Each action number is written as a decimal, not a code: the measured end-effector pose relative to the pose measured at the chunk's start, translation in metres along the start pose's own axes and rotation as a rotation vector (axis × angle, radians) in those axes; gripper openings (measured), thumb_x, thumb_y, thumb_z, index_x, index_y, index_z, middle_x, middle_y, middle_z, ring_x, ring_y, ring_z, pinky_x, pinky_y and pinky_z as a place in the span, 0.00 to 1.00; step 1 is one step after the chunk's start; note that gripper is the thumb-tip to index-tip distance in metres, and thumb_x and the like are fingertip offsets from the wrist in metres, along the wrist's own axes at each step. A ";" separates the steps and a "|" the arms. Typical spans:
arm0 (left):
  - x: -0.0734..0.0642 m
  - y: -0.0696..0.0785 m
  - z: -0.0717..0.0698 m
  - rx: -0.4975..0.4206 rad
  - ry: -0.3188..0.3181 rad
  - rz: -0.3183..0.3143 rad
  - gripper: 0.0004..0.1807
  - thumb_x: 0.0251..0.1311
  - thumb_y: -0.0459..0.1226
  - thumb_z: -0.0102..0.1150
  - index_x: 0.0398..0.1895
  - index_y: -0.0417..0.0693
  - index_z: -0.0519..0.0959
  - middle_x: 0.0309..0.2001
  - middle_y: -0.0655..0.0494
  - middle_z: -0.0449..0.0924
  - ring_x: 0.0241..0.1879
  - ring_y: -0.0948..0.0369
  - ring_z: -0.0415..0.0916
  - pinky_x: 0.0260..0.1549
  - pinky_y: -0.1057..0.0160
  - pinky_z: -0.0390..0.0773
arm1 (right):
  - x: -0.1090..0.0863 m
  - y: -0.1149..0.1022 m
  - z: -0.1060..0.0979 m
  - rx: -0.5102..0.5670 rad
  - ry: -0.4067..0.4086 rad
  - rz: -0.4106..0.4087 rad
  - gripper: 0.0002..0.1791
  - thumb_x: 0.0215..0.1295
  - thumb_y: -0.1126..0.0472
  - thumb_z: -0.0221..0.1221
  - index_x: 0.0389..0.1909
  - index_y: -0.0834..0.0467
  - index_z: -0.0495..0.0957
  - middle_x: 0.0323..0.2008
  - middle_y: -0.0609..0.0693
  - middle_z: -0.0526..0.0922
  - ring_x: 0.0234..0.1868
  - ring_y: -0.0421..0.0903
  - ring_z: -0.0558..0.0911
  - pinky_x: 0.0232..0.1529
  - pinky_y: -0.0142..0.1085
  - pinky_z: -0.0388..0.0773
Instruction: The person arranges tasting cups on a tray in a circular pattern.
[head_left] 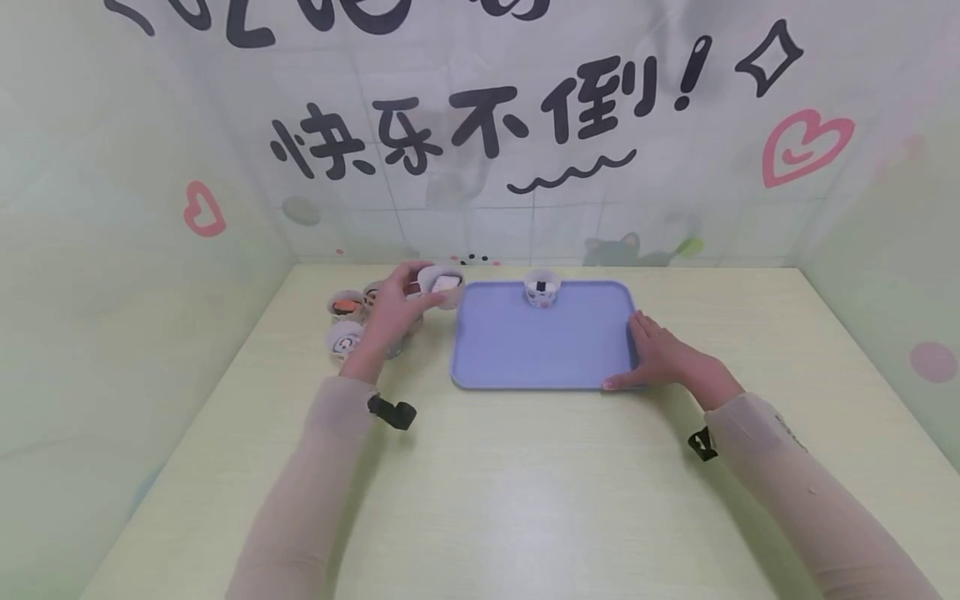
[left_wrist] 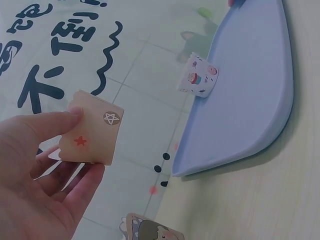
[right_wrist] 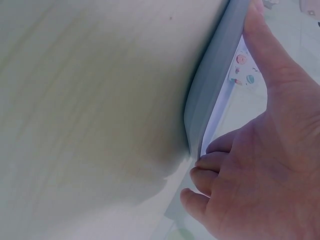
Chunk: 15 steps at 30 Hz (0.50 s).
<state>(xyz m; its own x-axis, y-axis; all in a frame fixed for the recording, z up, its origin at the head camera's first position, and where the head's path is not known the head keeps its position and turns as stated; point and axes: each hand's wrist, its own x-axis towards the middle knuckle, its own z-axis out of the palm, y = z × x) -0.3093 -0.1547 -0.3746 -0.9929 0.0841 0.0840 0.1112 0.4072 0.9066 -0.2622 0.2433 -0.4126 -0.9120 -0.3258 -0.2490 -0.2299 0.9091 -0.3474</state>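
My left hand (head_left: 393, 310) pinches a tan paper cup (left_wrist: 92, 130) by its side, between thumb and fingers. Stars are printed on the cup, and something white shows inside its mouth in the head view. The cup is held up just left of a blue tray (head_left: 540, 350), tilted on its side in the left wrist view. My right hand (head_left: 663, 358) rests along the tray's right edge, fingers extended at the side rim and thumb spread to the front corner. A white printed cup (head_left: 542, 292) with a black-and-white item inside stands at the tray's back edge.
Several more cups are grouped left of the tray, partly hidden by my left hand and wrist. One cup (head_left: 346, 305) holds something orange; another cup (head_left: 346, 342) shows a white item. A white wall sheet (head_left: 487, 208) with black lettering hangs behind the pale wooden table (head_left: 495, 483).
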 end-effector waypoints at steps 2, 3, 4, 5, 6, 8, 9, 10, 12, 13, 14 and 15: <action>0.001 0.001 0.004 0.003 -0.002 0.008 0.33 0.61 0.39 0.68 0.69 0.46 0.67 0.68 0.45 0.70 0.68 0.46 0.68 0.68 0.48 0.71 | 0.000 0.000 0.000 0.000 0.002 0.001 0.73 0.50 0.35 0.71 0.72 0.81 0.38 0.73 0.81 0.40 0.75 0.76 0.44 0.76 0.64 0.48; 0.001 0.001 0.006 0.000 -0.001 0.013 0.33 0.61 0.38 0.68 0.69 0.46 0.68 0.68 0.45 0.70 0.68 0.47 0.68 0.68 0.48 0.72 | 0.000 0.001 0.000 -0.001 0.003 0.000 0.73 0.49 0.35 0.71 0.72 0.81 0.39 0.73 0.81 0.40 0.75 0.76 0.44 0.76 0.64 0.48; 0.002 0.001 0.007 -0.001 -0.004 0.018 0.33 0.61 0.38 0.68 0.69 0.45 0.68 0.68 0.44 0.70 0.67 0.47 0.68 0.67 0.49 0.72 | 0.000 0.001 0.000 -0.001 0.003 0.000 0.73 0.49 0.35 0.71 0.72 0.81 0.39 0.73 0.81 0.40 0.75 0.76 0.44 0.76 0.64 0.48; 0.002 0.002 0.009 -0.006 -0.007 0.023 0.33 0.61 0.38 0.68 0.69 0.44 0.68 0.67 0.44 0.71 0.67 0.47 0.68 0.67 0.49 0.72 | 0.000 0.001 0.000 -0.002 0.004 -0.001 0.73 0.49 0.35 0.71 0.72 0.81 0.39 0.73 0.81 0.40 0.75 0.76 0.44 0.76 0.64 0.48; 0.003 0.002 0.010 -0.003 -0.011 0.026 0.33 0.61 0.38 0.68 0.69 0.44 0.68 0.67 0.44 0.71 0.67 0.47 0.69 0.66 0.49 0.73 | 0.000 0.001 0.001 -0.004 0.006 -0.003 0.73 0.49 0.35 0.71 0.72 0.81 0.39 0.73 0.81 0.40 0.75 0.76 0.45 0.76 0.64 0.48; 0.003 0.003 0.013 -0.006 -0.020 0.041 0.33 0.61 0.37 0.67 0.69 0.43 0.67 0.67 0.43 0.70 0.67 0.46 0.69 0.66 0.49 0.73 | 0.000 0.001 0.001 -0.006 0.008 -0.006 0.73 0.49 0.35 0.71 0.72 0.81 0.39 0.73 0.81 0.40 0.75 0.76 0.45 0.75 0.65 0.48; 0.004 0.003 0.015 -0.003 -0.022 0.046 0.33 0.61 0.37 0.68 0.69 0.43 0.67 0.67 0.43 0.70 0.66 0.46 0.70 0.66 0.50 0.74 | 0.000 0.001 0.001 -0.007 0.008 -0.006 0.73 0.49 0.35 0.71 0.72 0.81 0.39 0.73 0.81 0.40 0.75 0.76 0.45 0.76 0.64 0.48; 0.004 0.004 0.016 0.002 -0.025 0.049 0.33 0.61 0.37 0.68 0.69 0.43 0.68 0.67 0.43 0.71 0.66 0.46 0.70 0.65 0.50 0.74 | 0.001 0.002 0.001 -0.007 0.009 -0.006 0.73 0.49 0.34 0.71 0.72 0.81 0.39 0.73 0.81 0.40 0.75 0.76 0.45 0.76 0.64 0.48; 0.005 0.004 0.019 0.014 -0.025 0.051 0.33 0.60 0.37 0.68 0.69 0.44 0.68 0.68 0.43 0.71 0.65 0.46 0.71 0.64 0.50 0.75 | 0.001 0.002 0.001 -0.009 0.010 -0.006 0.74 0.49 0.34 0.71 0.72 0.81 0.39 0.73 0.81 0.40 0.75 0.76 0.45 0.75 0.65 0.48; 0.006 0.004 0.020 0.015 -0.024 0.054 0.33 0.60 0.37 0.69 0.69 0.44 0.68 0.68 0.43 0.71 0.64 0.45 0.72 0.64 0.50 0.76 | 0.001 0.002 0.001 -0.010 0.010 -0.006 0.74 0.49 0.34 0.71 0.72 0.81 0.39 0.73 0.81 0.40 0.75 0.76 0.45 0.75 0.65 0.48; 0.007 0.004 0.022 0.023 -0.023 0.052 0.34 0.60 0.38 0.69 0.69 0.45 0.68 0.68 0.43 0.71 0.64 0.46 0.72 0.64 0.51 0.76 | 0.001 0.003 0.001 -0.010 0.010 -0.006 0.74 0.49 0.34 0.71 0.72 0.81 0.39 0.73 0.81 0.40 0.75 0.76 0.45 0.75 0.65 0.48; 0.007 0.004 0.023 0.026 -0.023 0.048 0.34 0.59 0.38 0.69 0.68 0.45 0.69 0.68 0.44 0.72 0.64 0.46 0.72 0.64 0.51 0.76 | 0.001 0.003 0.001 -0.011 0.009 -0.005 0.74 0.49 0.34 0.71 0.72 0.81 0.39 0.73 0.81 0.40 0.75 0.75 0.45 0.75 0.65 0.48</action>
<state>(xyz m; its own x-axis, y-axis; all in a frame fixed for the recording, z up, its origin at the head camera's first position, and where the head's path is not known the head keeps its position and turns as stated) -0.3149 -0.1314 -0.3800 -0.9852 0.1251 0.1176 0.1603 0.4253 0.8908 -0.2637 0.2454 -0.4152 -0.9140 -0.3278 -0.2389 -0.2379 0.9103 -0.3388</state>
